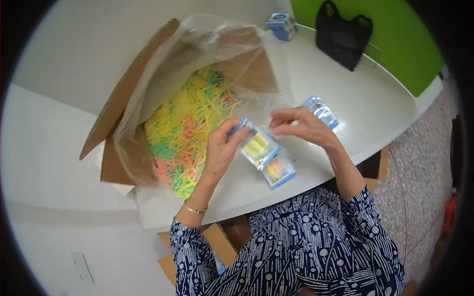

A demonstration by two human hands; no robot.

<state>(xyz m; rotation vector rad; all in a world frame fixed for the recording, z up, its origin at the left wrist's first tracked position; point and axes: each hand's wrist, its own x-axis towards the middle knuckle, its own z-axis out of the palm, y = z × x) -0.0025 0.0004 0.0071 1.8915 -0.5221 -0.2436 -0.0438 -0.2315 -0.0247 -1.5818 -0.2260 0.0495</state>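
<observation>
My left hand [222, 148] is closed on the upper edge of a small clear plastic packet [257, 145] with blue trim and yellow pieces inside. Just to the right hovers my right hand [303, 127], fingers bent and apart, with nothing visible in them. A similar packet [279, 171] lies under the lower end of the held one, on the white table. Beyond the right hand another blue and clear packet [321, 112] rests on the table. Left of my hands, a heap of thin yellow, green and orange plastic sticks [187, 126] fills a plastic-lined cardboard box.
The cardboard box [131, 93] stands open, its clear liner [207, 29] spilling over the rim. A blue and white carton [282, 25] is at the table's back. A black bag [344, 37] hangs against the green panel [419, 54]. More cardboard boxes sit below the white table [365, 113].
</observation>
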